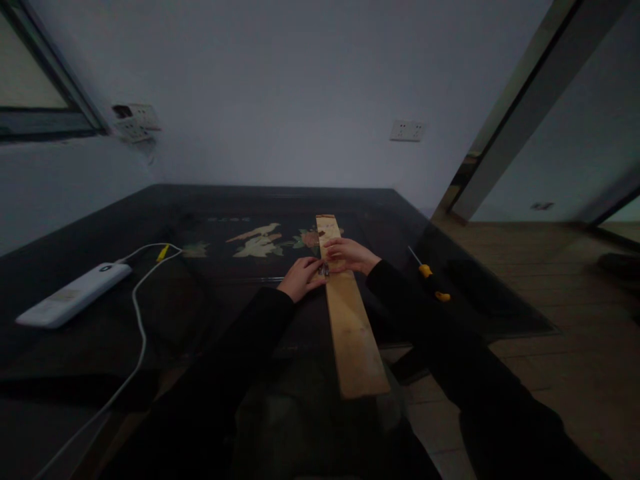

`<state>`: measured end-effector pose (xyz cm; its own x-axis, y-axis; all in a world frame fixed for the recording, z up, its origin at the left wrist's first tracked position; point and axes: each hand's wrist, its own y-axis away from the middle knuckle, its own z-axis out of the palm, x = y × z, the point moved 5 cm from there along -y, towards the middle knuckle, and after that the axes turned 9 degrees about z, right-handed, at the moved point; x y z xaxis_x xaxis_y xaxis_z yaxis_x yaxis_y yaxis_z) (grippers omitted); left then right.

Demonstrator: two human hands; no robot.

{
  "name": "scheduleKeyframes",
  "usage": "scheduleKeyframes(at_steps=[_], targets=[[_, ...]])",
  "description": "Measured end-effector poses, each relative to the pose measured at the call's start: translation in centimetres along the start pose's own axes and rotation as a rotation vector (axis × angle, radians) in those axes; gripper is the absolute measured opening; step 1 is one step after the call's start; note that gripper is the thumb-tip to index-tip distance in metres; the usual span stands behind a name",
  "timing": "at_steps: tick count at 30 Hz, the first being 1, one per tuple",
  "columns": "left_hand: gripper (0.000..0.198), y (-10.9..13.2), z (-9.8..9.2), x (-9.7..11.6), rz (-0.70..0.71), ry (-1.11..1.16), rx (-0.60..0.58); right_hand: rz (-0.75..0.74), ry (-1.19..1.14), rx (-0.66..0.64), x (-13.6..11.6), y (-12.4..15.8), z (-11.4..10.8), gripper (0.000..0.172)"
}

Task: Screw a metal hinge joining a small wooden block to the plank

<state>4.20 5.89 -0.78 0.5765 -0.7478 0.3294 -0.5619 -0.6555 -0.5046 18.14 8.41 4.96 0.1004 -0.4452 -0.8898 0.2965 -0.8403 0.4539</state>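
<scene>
A long wooden board (354, 333) lies across the dark table, its near end jutting past the front edge above my lap. On the board's left side sits a small shiny metal piece (325, 269), too small and dim to name. My left hand (301, 277) rests at the board's left edge, fingers closed in at the metal piece. From the right, my right hand (350, 255) reaches over the board, its fingers bent down at the same piece. The fingertips partly hide it. To the right lies a screwdriver (427, 273) with a yellow and black handle.
A white power bank (75, 295) with a white cable (141, 327) lies at the table's left. The dark table (220, 200) has a bird and flower picture on its top and meets the wall behind. Wall sockets (407, 131) are above it.
</scene>
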Motion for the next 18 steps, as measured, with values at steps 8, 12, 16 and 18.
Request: scheduleKeyframes(at_steps=[8, 12, 16, 18], targets=[[0.057, 0.0, -0.1, -0.1, -0.015, 0.016, -0.011, -0.031, 0.129, 0.042, 0.1, 0.0, 0.6, 0.017], [0.058, 0.0, -0.2, -0.2, -0.030, 0.027, -0.026, -0.106, 0.202, 0.076, 0.6, -0.3, 0.5, 0.027], [0.056, 0.0, -0.2, -0.3, -0.044, 0.039, -0.035, -0.141, 0.243, 0.050, 1.2, -0.9, 0.3, 0.035], [0.056, 0.0, -0.2, -0.2, -0.044, 0.046, -0.032, -0.142, 0.244, 0.032, 1.4, -1.1, 0.2, 0.036]])
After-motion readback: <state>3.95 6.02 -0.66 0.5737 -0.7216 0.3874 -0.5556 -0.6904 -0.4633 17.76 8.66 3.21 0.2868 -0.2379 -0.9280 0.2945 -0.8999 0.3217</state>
